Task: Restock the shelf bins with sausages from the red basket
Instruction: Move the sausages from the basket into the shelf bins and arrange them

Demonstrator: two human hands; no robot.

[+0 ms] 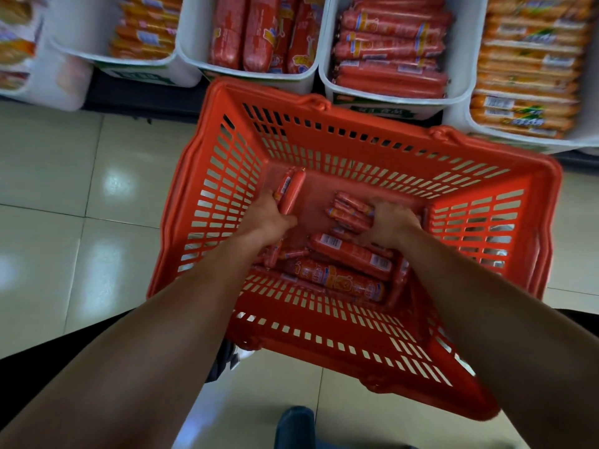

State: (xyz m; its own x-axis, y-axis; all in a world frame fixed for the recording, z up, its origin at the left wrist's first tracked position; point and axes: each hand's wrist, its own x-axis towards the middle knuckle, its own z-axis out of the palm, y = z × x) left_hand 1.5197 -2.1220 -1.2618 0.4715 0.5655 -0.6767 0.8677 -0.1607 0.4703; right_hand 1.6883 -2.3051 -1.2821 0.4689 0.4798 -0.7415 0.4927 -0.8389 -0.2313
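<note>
Both my hands are down inside the red basket [324, 332], which stands just before the white shelf bins [327, 43]. My left hand [269, 218] grips two thin sausages [290, 189], their ends pointing away from me. My right hand [390, 223] curls its fingers around a bundle of small sausages [348, 212]. Larger sausages [350, 254] lie on the basket's bottom nearer me.

Glossy cream floor tiles [48, 176], pale glare spots [116, 183], dark shelf base [146, 99]
</note>
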